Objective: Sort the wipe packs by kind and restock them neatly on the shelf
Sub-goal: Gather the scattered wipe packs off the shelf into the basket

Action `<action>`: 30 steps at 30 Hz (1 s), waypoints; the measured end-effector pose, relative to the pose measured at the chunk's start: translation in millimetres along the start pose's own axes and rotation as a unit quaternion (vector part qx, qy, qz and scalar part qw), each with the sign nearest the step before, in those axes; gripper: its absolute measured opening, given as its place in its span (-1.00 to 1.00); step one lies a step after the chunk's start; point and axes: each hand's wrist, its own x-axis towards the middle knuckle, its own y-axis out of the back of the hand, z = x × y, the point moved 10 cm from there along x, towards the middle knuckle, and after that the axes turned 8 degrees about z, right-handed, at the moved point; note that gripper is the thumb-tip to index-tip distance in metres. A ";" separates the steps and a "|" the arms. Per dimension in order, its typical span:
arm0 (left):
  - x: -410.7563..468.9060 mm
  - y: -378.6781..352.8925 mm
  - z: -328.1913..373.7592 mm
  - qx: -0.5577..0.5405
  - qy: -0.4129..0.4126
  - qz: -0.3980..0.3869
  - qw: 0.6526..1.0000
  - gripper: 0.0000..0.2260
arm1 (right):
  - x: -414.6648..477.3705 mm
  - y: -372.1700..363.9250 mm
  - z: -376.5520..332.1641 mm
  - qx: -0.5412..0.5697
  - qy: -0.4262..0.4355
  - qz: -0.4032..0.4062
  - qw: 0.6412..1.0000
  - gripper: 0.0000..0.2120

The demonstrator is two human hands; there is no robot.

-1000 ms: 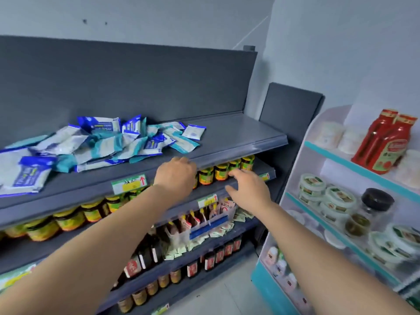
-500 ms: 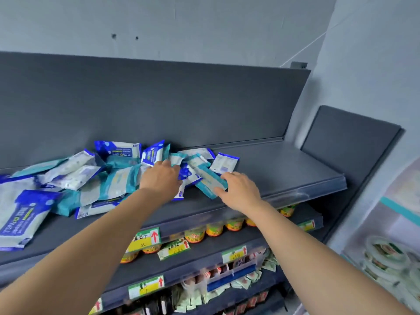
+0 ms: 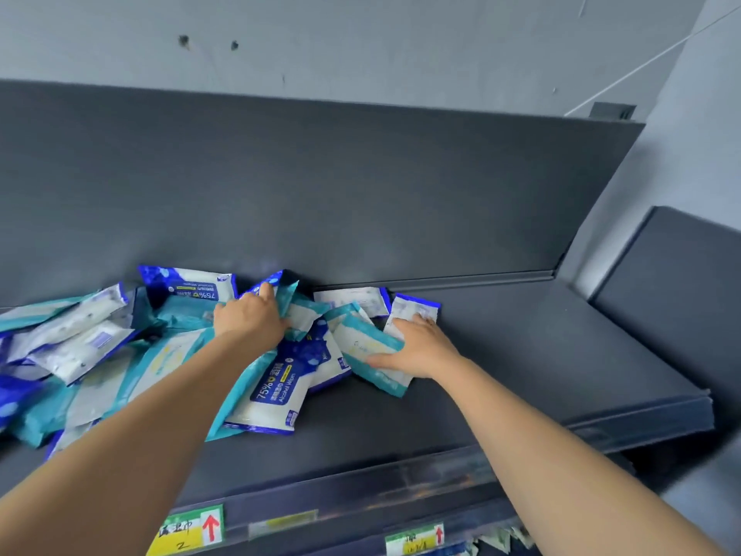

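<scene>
Nearest the camera: left price tag (image 3: pixel 186 531), yellow and green with a red arrow, and right price tag (image 3: pixel 417 538), same kind, both on the front rail (image 3: pixel 361 489) of the dark grey shelf (image 3: pixel 541 375). The left forearm (image 3: pixel 140 427) and right forearm (image 3: pixel 541 427), both bare, reached in from the bottom corners.

The alcohol wipes pack (image 3: pixel 276 395), blue and white and printed "75% Alcohol Wipes", lay flat toward the front of the shelf, just right of the left forearm. The right hand (image 3: pixel 417 351) lay flat with its fingers straight and spread, gripping nothing. Its thumb and palm pressed on a teal pack (image 3: pixel 357 343), and its fingertips touched a small white pack (image 3: pixel 415 309) with blue edges, just behind the teal one.

The left hand (image 3: pixel 248 323) was further left, in the heap. Its fingers were curled round a raised pack (image 3: pixel 276 280), blue and teal, which stood tilted up above the others.

The pile (image 3: pixel 80 343) of mixed teal and blue packs overlapped in no order. It covered the left part of the shelf and ran out of the left edge of view. An upside-down blue pack (image 3: pixel 188 286) sat at the rear of the pile. A flat white pack (image 3: pixel 353 300) lay near the rear edge, between the two hands.

Behind these stood the dark back panel (image 3: pixel 361 186). Above it was a pale wall (image 3: pixel 361 46) with two small dark holes, and at far right a dark side panel (image 3: pixel 681 298).
</scene>
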 end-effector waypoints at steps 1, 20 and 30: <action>3.5 1.0 2.8 0.006 -0.006 0.007 1.000 -0.61 | 6.1 6.0 5.3 0.013 -0.003 0.024 1.000 -0.33; -29.3 49.8 95.7 -0.141 -0.164 0.160 0.963 -0.57 | 30.2 19.7 59.6 0.287 -0.251 0.070 0.922 -0.24; -66.4 66.5 128.1 -0.234 -0.255 0.161 0.924 -0.55 | -19.8 31.6 64.5 0.485 -0.243 0.203 0.815 -0.57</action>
